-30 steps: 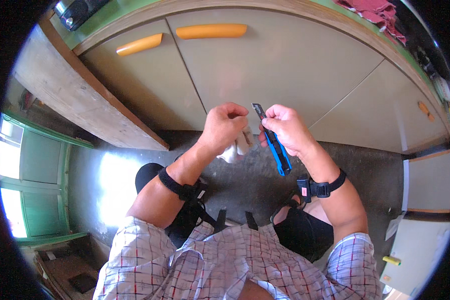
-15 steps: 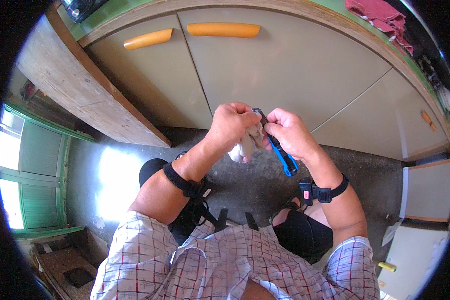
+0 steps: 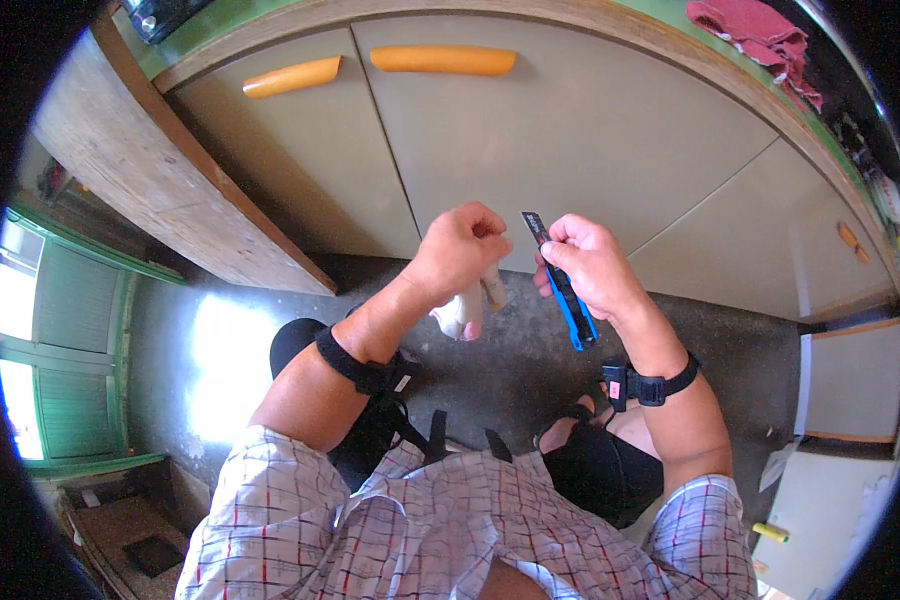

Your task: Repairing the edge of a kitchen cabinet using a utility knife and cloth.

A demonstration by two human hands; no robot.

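Note:
My left hand [image 3: 452, 250] is closed on a crumpled whitish cloth [image 3: 458, 312], which hangs below my fingers, partly hidden by them. To its right, my right hand [image 3: 585, 262] grips a blue and black utility knife [image 3: 577, 325] upright and slightly tilted, its dark blade end pointing up and away from me above my thumb. The blade is held apart from the cloth, a short gap to the right of my left fingers.
Beige cabinet doors [image 3: 530, 130] with orange handles [image 3: 442, 58] stand ahead under a green counter holding a red cloth [image 3: 745, 35]. A wooden board [image 3: 170, 200] leans at left; a green framed door [image 3: 75, 350] is beyond. My legs and sandalled foot show below, above the dark floor [image 3: 490, 380].
Half a second ago my hands met, with blade and cloth together; now they are apart again. My right hand has moved rightward and my left hand slightly leftward, the cloth hanging lower.

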